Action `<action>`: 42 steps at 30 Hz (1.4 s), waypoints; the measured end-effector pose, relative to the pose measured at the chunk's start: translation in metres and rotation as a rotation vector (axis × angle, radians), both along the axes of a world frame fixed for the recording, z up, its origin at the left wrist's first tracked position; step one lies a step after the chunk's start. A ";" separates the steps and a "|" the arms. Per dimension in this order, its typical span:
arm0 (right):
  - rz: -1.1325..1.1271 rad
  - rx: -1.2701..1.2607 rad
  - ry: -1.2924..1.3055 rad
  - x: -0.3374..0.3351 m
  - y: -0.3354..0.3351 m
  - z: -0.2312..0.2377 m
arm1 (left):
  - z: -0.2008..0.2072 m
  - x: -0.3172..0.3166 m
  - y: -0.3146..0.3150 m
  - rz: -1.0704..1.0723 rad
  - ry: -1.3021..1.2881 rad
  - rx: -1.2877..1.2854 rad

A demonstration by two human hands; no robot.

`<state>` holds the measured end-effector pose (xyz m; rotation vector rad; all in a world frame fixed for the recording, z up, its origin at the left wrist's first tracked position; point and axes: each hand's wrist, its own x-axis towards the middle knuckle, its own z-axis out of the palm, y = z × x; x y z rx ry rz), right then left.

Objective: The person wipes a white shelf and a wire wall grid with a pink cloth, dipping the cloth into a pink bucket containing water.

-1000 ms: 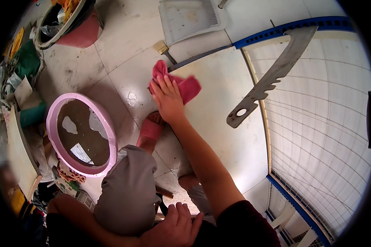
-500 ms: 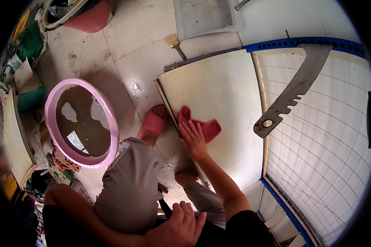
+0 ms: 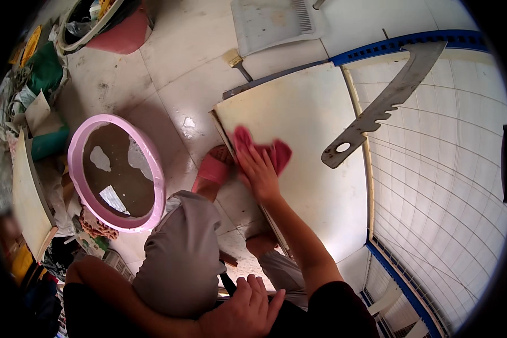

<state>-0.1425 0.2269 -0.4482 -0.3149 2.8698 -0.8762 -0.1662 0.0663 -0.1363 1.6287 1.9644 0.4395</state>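
My right hand (image 3: 257, 174) lies with stretched fingers on a red cloth (image 3: 280, 156), pressing it against a cream-coloured flat panel (image 3: 315, 203). The cloth is bunched beneath the palm and sticks out beyond the fingers on both sides, near the panel's left edge. Low in the middle, my left hand (image 3: 239, 310) rests over my lap, holding nothing, its fingers loosely extended and the thumb apart. To the left of my knee stands a pink basin (image 3: 76, 163) of murky brown water with patches of foam.
A notched grey metal bracket (image 3: 372, 115) juts over the panel's right side, by a blue-framed wire rack (image 3: 434, 169). Beyond the panel lie a paintbrush (image 3: 238, 63) and a grey plastic tray (image 3: 265, 28). A pink bin (image 3: 121, 36) and assorted clutter (image 3: 45, 73) line the left.
My right hand has slid the red cloth up and left across the panel, toward its left edge. My left hand stays on my lap. The whole view has shifted slightly.
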 end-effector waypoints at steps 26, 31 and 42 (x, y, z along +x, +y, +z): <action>-0.859 0.316 0.169 -0.045 0.158 -0.027 | 0.001 0.008 0.005 -0.012 0.067 -0.053; -0.653 0.197 0.149 -0.006 0.032 -0.010 | 0.006 0.007 0.010 -0.028 0.054 -0.049; -0.531 0.195 0.249 -0.075 0.121 -0.020 | -0.001 0.012 0.010 -0.067 0.098 -0.046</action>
